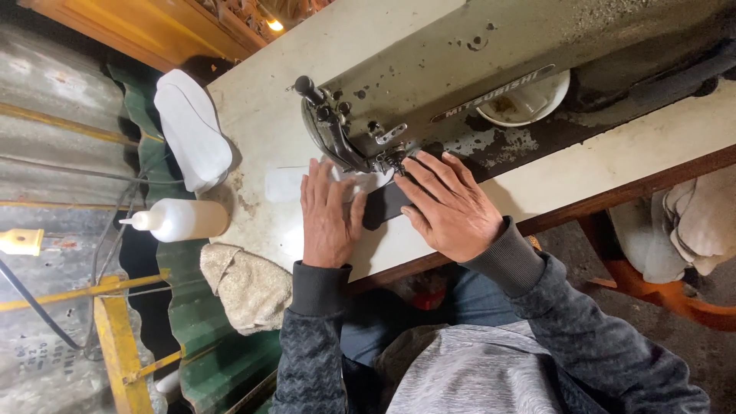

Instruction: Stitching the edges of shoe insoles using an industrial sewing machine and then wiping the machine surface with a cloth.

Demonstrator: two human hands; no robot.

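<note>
Left hand [328, 218]: flat, palm down, fingers stretched and close together, pressing on a white piece [287, 184] on the counter [629, 157]; it grips nothing.
Right hand [451, 205]: flat too, fingers spread a little, lying on a black strip [383, 204]; fingertips reach up to the needle area; nothing is clasped.
Black strip: lies on the counter between the two hands, its far end under the presser foot [389, 162], its near end under the right palm.
White piece: thin and pale, just left of the needle, partly under the left fingers; whether it overlaps the black strip I cannot tell.
Sewing machine [460, 69]: grey-green, worn, its head end with knobs and levers just above both hands.
Bowl [529, 103]: white, behind the machine arm, mostly hidden by it.
White soles [192, 130]: stacked shoe-shaped pieces at the counter's left edge, well apart from the hands.
Bottle [180, 220]: white squeeze bottle with a nozzle, lying on its side, near the left hand.
Rag [249, 287]: beige cloth hanging off the counter's near corner, just beside the left sleeve.
Sleeves: dark grey knit with ribbed cuffs.
Cloth pile [682, 226]: pale pieces on an orange stand, right of the counter.
</note>
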